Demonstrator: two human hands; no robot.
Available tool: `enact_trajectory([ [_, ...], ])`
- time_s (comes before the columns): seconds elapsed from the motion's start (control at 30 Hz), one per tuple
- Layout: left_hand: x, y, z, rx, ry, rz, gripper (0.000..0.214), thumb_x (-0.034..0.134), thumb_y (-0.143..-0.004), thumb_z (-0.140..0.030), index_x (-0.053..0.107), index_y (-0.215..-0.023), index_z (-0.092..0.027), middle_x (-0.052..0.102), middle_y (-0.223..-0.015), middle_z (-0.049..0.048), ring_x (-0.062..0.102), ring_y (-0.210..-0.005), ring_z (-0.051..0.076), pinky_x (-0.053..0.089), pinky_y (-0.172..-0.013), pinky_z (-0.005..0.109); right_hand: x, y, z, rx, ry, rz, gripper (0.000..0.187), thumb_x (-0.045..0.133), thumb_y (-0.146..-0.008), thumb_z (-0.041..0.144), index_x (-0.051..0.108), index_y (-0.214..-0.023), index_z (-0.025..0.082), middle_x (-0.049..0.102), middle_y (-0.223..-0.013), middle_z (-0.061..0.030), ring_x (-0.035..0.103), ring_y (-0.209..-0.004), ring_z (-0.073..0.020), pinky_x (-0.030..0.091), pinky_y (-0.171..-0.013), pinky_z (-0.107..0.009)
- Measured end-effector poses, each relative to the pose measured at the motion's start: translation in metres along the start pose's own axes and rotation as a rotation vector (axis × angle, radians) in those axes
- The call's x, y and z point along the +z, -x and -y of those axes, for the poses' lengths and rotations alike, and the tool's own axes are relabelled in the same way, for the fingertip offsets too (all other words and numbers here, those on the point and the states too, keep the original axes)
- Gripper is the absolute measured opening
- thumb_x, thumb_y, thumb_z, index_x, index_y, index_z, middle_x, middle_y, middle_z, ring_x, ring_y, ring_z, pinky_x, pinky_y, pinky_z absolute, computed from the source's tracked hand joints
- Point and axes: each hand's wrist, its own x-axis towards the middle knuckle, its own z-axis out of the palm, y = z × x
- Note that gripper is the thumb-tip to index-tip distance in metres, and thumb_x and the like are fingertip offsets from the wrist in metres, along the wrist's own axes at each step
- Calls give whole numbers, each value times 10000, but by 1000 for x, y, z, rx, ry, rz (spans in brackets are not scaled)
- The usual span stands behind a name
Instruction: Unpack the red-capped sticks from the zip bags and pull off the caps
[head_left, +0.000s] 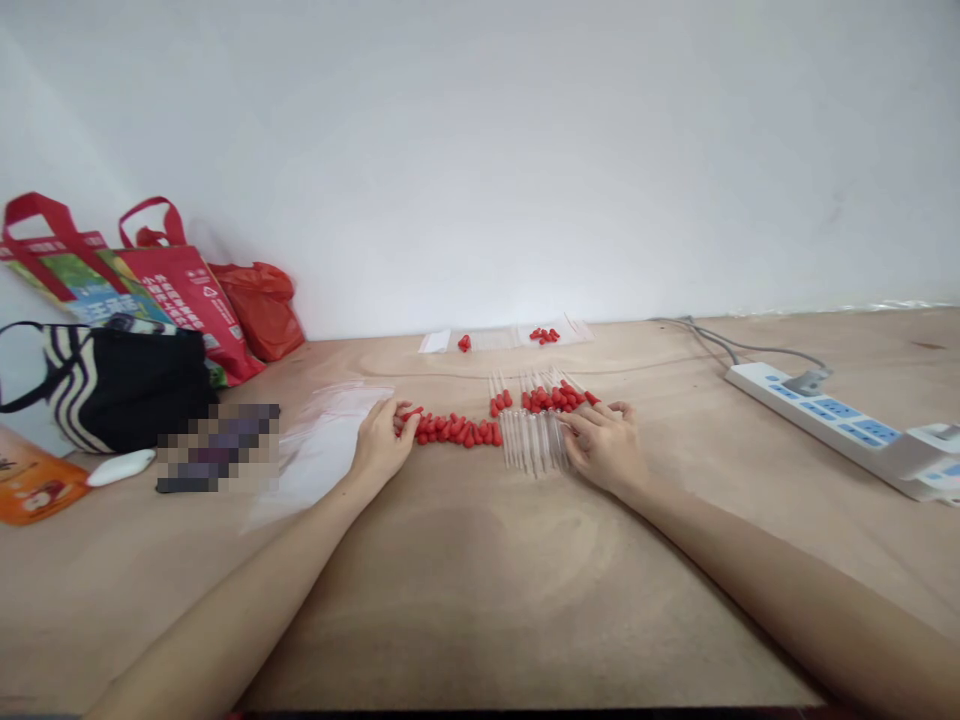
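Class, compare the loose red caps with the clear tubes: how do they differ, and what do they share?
The loose red caps are opaque, short and stubby; the clear tubes are see-through, long and thin. The caps form a sideways row; the tubes lie side by side. Both rest on the table.

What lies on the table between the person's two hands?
Head view: a row of loose red caps, then clear tubes beside the right hand.

Left grip [381, 440] and right grip [604, 445] stretched forward, palms down, curled
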Motion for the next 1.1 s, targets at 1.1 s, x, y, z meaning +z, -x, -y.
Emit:
enact_trajectory([
  [1.1, 70, -52, -141, 125, -79, 365, 335, 551, -688, -489, 640, -584, -183, 615, -672, 68, 561, -764, 231, 411, -688, 348, -8, 0, -14, 11, -77, 24, 273, 442, -826, 385, 655, -871, 220, 596, -729, -32, 503, -735, -144, 238, -773, -339],
])
